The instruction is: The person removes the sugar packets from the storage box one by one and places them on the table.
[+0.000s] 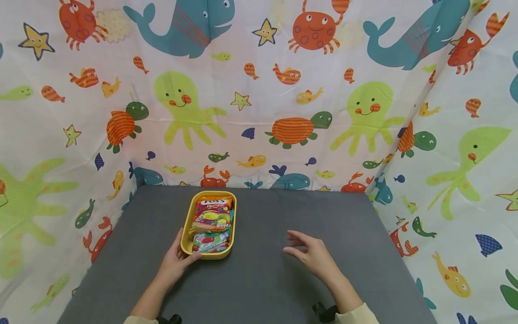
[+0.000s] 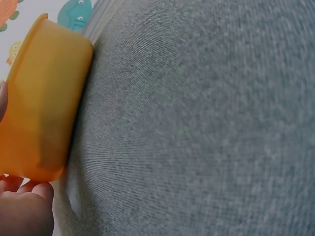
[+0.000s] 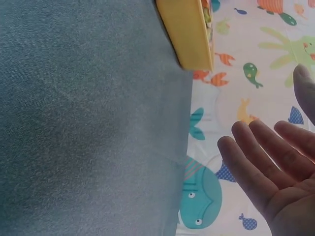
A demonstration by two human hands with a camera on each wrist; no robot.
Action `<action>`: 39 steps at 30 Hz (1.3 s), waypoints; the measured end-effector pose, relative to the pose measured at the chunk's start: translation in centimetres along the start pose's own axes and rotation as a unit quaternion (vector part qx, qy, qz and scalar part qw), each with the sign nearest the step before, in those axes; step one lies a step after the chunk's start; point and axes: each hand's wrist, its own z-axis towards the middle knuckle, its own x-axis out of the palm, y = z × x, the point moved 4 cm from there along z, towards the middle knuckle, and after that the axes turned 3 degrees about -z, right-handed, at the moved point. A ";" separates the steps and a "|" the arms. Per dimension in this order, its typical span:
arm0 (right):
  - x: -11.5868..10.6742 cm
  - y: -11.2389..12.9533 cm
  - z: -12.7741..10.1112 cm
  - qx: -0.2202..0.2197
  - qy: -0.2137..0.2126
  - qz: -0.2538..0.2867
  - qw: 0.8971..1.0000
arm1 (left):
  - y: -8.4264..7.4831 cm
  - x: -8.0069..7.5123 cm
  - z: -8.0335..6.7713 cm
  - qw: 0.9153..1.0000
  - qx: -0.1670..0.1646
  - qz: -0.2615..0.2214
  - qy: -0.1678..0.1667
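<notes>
left hand (image 1: 175, 262) gripping near corner of yellow tray (image 1: 186, 228) on desk (image 1: 259, 279) | candy bags (image 1: 212, 221) already packed inside | right hand (image 1: 311, 254) open, hovering empty | looks mostly done

A tray (image 1: 186, 234) sits left of centre on the surface (image 1: 263, 279), with candy packets (image 1: 212, 222) lying in it. The left hand (image 1: 176, 261) touches the tray's near left corner. The right hand (image 1: 313, 254) hovers to the tray's right, well apart.
</notes>
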 end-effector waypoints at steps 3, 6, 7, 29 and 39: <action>0.0 0.3 0.4 -0.007 0.000 -0.001 1.000 | -0.1 0.0 0.1 1.000 -0.003 -0.002 -0.001; 0.0 0.5 0.6 -0.011 0.001 0.002 1.000 | -0.1 0.1 0.1 1.000 -0.006 -0.004 -0.003; 0.0 0.6 0.7 -0.011 0.002 0.004 1.000 | -0.1 0.1 0.1 1.000 -0.008 -0.003 -0.003; 1.1 2.0 2.3 -0.009 0.014 -0.009 1.000 | -0.2 0.0 0.0 1.000 -0.009 0.003 -0.005; 1.8 2.8 2.9 -0.021 0.019 -0.023 0.999 | 0.0 -0.1 -0.1 1.000 -0.006 -0.002 -0.002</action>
